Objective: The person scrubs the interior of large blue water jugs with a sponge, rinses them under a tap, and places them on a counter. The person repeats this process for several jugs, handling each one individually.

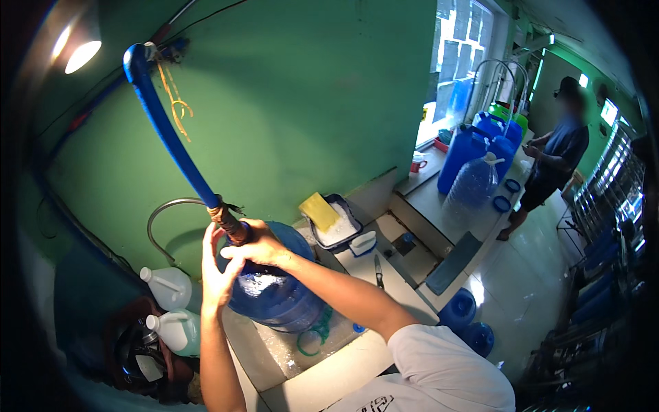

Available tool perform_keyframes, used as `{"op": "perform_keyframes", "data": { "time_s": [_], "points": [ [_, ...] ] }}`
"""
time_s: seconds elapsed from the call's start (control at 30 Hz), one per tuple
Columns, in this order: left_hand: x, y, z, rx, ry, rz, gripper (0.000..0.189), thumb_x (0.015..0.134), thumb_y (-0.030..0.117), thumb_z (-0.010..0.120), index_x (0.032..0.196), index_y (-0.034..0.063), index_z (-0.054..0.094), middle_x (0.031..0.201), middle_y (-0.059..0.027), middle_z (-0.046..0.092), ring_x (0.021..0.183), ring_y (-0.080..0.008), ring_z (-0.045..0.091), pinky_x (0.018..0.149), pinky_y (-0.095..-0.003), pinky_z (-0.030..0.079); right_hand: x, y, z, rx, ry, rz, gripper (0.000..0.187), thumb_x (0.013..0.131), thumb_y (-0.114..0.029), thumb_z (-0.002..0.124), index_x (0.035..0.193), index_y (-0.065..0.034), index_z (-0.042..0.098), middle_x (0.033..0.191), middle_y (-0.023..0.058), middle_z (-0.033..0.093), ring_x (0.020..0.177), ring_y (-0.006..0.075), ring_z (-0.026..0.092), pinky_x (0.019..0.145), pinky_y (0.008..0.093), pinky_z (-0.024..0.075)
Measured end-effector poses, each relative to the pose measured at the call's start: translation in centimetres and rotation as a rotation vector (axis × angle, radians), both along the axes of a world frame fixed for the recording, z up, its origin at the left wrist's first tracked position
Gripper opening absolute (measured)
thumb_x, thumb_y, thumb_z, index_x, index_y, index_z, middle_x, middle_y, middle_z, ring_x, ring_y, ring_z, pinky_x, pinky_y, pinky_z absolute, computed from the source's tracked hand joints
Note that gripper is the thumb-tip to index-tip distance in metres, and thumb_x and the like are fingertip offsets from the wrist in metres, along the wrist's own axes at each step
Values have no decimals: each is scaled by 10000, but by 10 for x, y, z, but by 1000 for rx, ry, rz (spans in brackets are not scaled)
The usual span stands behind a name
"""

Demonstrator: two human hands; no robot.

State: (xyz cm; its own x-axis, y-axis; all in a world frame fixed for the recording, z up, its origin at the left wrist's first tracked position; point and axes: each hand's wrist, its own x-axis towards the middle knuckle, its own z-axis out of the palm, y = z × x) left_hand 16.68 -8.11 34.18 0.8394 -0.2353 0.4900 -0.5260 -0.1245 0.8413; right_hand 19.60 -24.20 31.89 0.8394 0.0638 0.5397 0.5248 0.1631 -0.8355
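A large translucent blue water jug (278, 296) stands upright in a tiled basin (257, 355). Over its mouth comes the lower end of a blue pipe (172, 139), wrapped in brown cloth or tape (229, 224). My left hand (219, 275) curves around the near left side of the jug's neck, fingers reaching up beside the wrapped end. From the other side, my right hand (260, 244) closes around the neck, its thumb close to the left one. The mouth itself is mostly hidden. Beside the jug's base lies a green mesh scrubber or net (320, 327) with a ring.
Behind the jug are a tub of suds (337, 224) with a yellow sponge (318, 211), a brush (363, 243) and a knife (379, 272). White-capped jugs (172, 329) stand left. Blue containers (461, 159) line the right counter; a person (558, 139) stands beyond.
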Motion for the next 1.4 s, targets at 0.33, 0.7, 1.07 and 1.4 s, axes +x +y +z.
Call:
{"op": "perform_keyframes", "data": {
  "time_s": [0.33, 0.7, 1.07, 1.4],
  "points": [
    [-26, -28, -68, 587, -139, 122, 370, 993, 287, 597, 1258, 33, 550, 1121, -108, 633, 1052, -209, 600, 958, -361, 472, -40, -12, -125, -280, 156, 18, 343, 748, -186, 762, 1005, 9, 646, 866, 140, 713, 768, 199, 672, 703, 393, 548],
    [-43, -18, -75, 267, 33, 77, 273, 1003, 180, 510, 1191, -12, 560, 1048, -129, 633, 1004, -257, 625, 899, -396, 484, -68, 7, -145, -230, 65, 78, 440, 650, -261, 813, 968, 3, 662, 901, 188, 720, 789, 279, 699, 751, 402, 546],
    [-64, -12, -66, 711, 51, 370, 268, 932, 212, 597, 1148, 71, 667, 996, -226, 684, 938, -409, 665, 806, -482, 511, -58, 21, -151, -364, 91, 240, 513, 622, -180, 816, 1060, -1, 618, 903, 209, 707, 818, 294, 698, 758, 414, 537],
    [20, 32, -41, -100, 112, 128, 448, 905, 52, 473, 1344, -1, 548, 1197, -112, 670, 1055, -205, 661, 953, -353, 522, -95, 1, -134, -296, 450, -10, 476, 650, -187, 827, 1040, 13, 640, 903, 72, 688, 853, 105, 611, 779, 319, 531]
  ]
}}
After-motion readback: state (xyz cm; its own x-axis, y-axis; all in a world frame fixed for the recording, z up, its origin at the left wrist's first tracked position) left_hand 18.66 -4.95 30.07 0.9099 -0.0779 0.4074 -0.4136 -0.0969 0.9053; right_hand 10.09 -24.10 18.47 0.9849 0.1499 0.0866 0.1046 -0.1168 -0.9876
